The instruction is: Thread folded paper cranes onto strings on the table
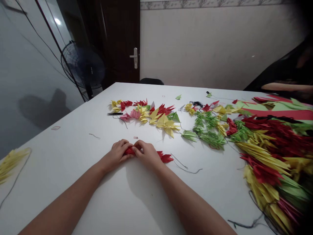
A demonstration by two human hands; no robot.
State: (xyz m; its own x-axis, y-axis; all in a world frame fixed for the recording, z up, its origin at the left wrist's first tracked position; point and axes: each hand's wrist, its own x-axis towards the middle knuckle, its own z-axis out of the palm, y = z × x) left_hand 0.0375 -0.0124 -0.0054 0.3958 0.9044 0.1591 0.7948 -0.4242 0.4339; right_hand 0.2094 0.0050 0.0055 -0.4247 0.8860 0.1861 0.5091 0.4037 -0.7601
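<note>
Fingers of my left hand point(120, 151) close on the left end of a strip of red folded paper point(129, 150) on the white table. My right hand point(147, 153) pinches the same red paper a little to the right, its thumb and fingers bent over it. Between the hands only a small bit of red shows; the rest of that part is hidden. More pointed red paper pieces point(166, 157) stick out past my right hand. Beside them a dark thread point(187, 169) trails across the table to the right.
Beyond my hands lie yellow, red, pink and green folded-paper strings point(161, 120) and small dark thread snips point(114, 114). A large paper heap point(271, 140) covers the table's right side. Yellow folded paper point(12, 161) lies far left. Another person's forearm point(286, 86) shows at far right.
</note>
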